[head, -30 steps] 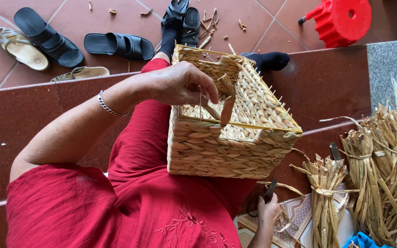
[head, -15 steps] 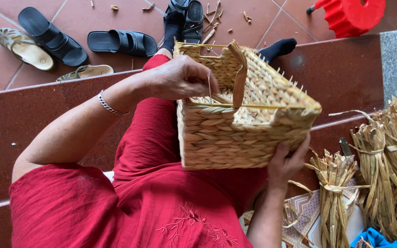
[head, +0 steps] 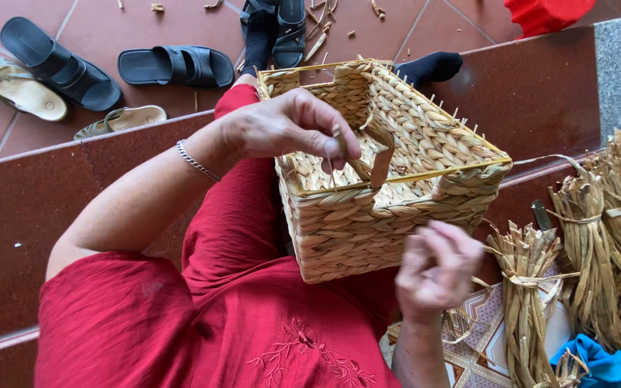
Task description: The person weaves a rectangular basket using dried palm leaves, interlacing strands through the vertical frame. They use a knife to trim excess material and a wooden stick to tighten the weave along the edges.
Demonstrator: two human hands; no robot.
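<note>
Red tile steps are running behind the woven straw basket, which is resting on the lap at centre frame. I'm pinching a flat straw strand at its rim with the left hand, seemingly mid-wrap. The right hand is hovering at lower right, loosely curled, and I cannot tell its grip. The next tuck is calling for steady tension.

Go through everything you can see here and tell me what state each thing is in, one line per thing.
woven basket: tilted on the lap, rim unfinished, open top
loose strand: pinched at the rim, bent over
left hand: gripping the strand
right hand: raised beside the basket, blurred, apparently empty
reed bundles: tied, standing upright
black sandals: off, lying on the floor
</note>
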